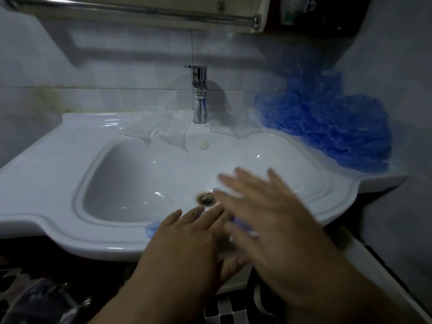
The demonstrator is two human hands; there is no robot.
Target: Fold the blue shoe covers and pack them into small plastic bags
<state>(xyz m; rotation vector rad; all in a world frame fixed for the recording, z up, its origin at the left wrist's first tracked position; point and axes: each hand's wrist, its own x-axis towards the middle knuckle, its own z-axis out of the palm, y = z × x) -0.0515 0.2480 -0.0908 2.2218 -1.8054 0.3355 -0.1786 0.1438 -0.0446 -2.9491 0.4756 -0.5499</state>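
A heap of crumpled blue shoe covers lies on the back right corner of the white sink. Clear small plastic bags are spread on the rim behind the basin, left and right of the tap. One blue shoe cover lies on the sink's front rim, mostly hidden under my hands. My left hand rests flat on it with straight fingers. My right hand is blurred, fingers spread, over the cover's right part.
The white sink has a chrome tap at the back middle and a drain just beyond my fingers. A metal rail runs along the wall above. A tiled floor and a shiny wrapper show below the front rim.
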